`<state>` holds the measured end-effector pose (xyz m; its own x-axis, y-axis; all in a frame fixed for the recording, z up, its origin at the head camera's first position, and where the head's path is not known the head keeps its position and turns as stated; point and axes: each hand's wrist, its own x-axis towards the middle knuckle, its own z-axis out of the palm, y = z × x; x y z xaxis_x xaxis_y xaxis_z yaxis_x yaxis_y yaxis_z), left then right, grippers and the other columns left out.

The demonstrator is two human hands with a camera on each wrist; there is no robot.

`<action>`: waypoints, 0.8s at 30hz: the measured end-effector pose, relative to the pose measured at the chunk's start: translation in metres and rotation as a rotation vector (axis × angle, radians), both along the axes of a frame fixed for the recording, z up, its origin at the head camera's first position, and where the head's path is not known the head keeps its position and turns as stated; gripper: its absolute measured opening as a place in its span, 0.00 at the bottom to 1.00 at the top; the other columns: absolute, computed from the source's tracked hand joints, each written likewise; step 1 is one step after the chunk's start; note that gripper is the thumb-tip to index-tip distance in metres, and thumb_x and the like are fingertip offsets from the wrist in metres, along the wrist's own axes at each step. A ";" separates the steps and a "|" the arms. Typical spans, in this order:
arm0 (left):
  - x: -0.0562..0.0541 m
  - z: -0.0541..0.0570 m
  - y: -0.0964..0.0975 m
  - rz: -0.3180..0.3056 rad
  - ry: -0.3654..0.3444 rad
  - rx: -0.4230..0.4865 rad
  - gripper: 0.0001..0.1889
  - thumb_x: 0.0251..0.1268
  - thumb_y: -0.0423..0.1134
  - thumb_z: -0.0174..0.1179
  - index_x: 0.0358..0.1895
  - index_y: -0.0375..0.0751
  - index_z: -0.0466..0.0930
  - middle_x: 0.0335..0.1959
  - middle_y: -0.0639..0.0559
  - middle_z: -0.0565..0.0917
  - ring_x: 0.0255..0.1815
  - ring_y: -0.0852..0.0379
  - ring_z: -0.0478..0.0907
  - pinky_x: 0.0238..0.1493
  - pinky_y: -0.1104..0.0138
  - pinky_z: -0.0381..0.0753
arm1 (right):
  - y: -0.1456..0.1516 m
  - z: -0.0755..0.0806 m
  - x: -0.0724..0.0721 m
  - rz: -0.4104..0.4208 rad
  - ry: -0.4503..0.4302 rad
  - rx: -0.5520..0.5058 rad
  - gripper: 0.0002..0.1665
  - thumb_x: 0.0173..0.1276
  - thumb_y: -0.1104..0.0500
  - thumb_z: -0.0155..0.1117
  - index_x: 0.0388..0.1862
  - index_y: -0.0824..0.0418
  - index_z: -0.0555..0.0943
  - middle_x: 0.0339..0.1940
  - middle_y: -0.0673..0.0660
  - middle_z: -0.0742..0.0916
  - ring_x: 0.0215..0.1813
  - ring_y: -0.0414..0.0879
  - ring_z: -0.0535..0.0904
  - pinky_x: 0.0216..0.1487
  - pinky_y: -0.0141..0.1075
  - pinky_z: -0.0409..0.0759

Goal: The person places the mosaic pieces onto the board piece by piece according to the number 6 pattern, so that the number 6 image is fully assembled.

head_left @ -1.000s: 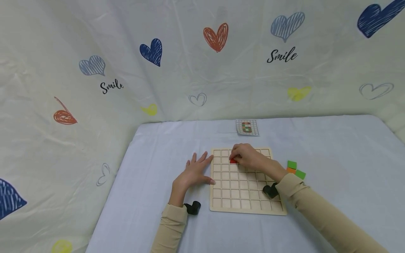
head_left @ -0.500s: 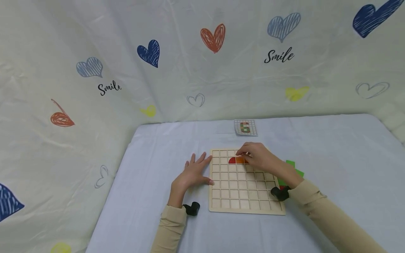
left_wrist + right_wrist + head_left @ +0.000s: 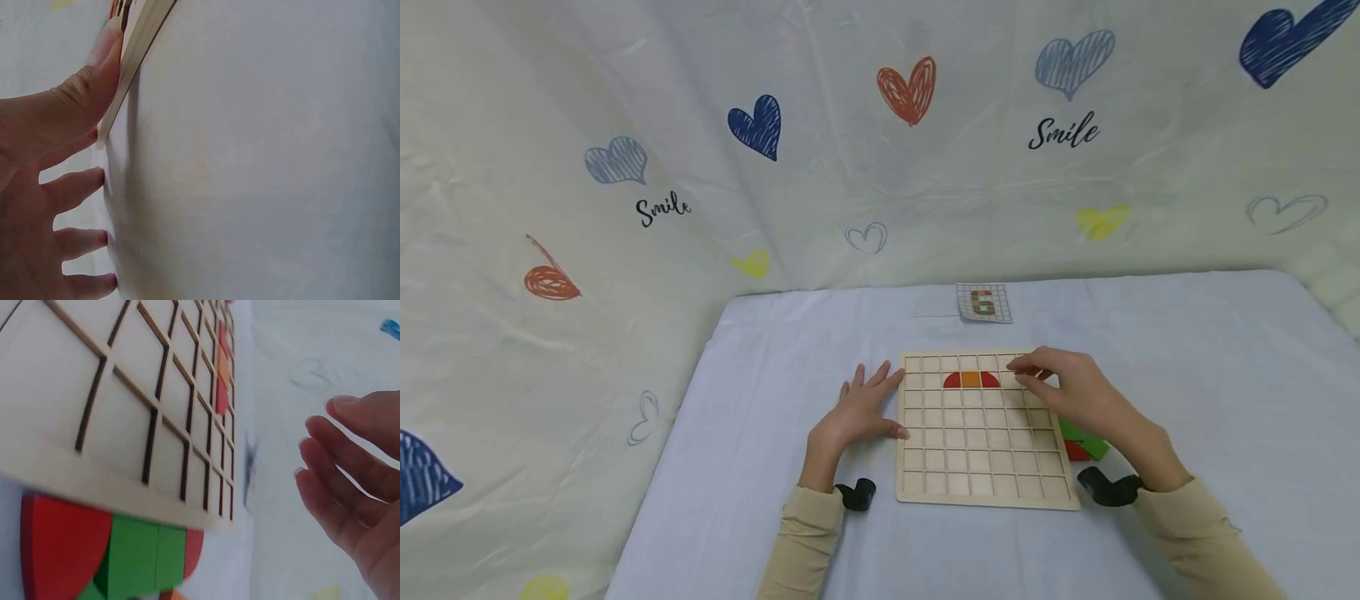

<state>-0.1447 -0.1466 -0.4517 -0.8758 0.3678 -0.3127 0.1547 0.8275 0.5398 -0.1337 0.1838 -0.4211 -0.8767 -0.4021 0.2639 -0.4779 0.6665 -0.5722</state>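
Note:
A wooden grid board (image 3: 985,462) lies on the table. In its second row from the back sit a red rounded piece (image 3: 952,380), an orange square (image 3: 971,379) and another red rounded piece (image 3: 989,380), side by side. My left hand (image 3: 857,414) rests at the board's left edge with spread fingers, thumb and forefinger touching the wood. Above the board's back right part hovers my right hand (image 3: 1078,392), its fingers relaxed and nothing between them in the right wrist view. Loose green pieces (image 3: 140,556) and a red quarter-round piece (image 3: 62,544) lie beside the board, partly under my right forearm in the head view.
A small pattern card (image 3: 984,302) with a coloured figure on a grid lies behind the board. White cloth covers the table (image 3: 790,350). A cloth with printed hearts (image 3: 907,90) hangs behind it. Black wrist cameras (image 3: 1108,487) sit at both cuffs.
My right hand has let go of the right-hand red piece in the row and moved right, off the pieces. The orange square and that red piece have joined the first. My left hand stays put.

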 end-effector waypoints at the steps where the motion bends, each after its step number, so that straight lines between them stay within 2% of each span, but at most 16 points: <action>1: 0.000 0.000 0.001 -0.002 0.001 -0.001 0.52 0.57 0.49 0.77 0.83 0.53 0.56 0.86 0.49 0.48 0.85 0.33 0.31 0.81 0.36 0.38 | 0.005 0.001 0.002 -0.019 0.006 0.006 0.13 0.66 0.69 0.71 0.49 0.64 0.88 0.44 0.56 0.91 0.40 0.49 0.87 0.38 0.38 0.85; 6: 0.001 0.001 0.002 -0.010 0.004 -0.005 0.52 0.58 0.49 0.76 0.83 0.52 0.56 0.86 0.49 0.48 0.85 0.32 0.32 0.81 0.35 0.38 | 0.027 0.001 0.006 -0.100 0.022 0.012 0.13 0.65 0.69 0.71 0.49 0.64 0.88 0.45 0.58 0.91 0.40 0.52 0.87 0.35 0.35 0.83; 12: 0.001 0.001 0.000 -0.006 -0.001 -0.009 0.51 0.58 0.48 0.76 0.83 0.51 0.56 0.86 0.48 0.49 0.85 0.31 0.32 0.80 0.34 0.39 | 0.050 -0.006 0.002 -0.154 -0.042 0.049 0.13 0.67 0.68 0.69 0.51 0.66 0.87 0.45 0.61 0.91 0.41 0.54 0.86 0.41 0.44 0.85; 20: 0.000 0.000 0.000 -0.007 0.000 0.002 0.52 0.57 0.48 0.77 0.83 0.50 0.56 0.86 0.47 0.49 0.85 0.31 0.32 0.80 0.34 0.38 | 0.074 -0.012 -0.006 -0.191 -0.233 0.145 0.15 0.68 0.67 0.66 0.51 0.74 0.85 0.44 0.68 0.88 0.42 0.60 0.84 0.43 0.51 0.85; 24: 0.000 0.001 0.000 -0.008 0.000 0.007 0.52 0.57 0.48 0.77 0.83 0.51 0.56 0.86 0.48 0.49 0.85 0.31 0.32 0.81 0.35 0.38 | 0.080 -0.016 -0.010 -0.200 -0.311 0.198 0.16 0.67 0.66 0.66 0.51 0.75 0.84 0.44 0.69 0.88 0.43 0.60 0.82 0.41 0.49 0.85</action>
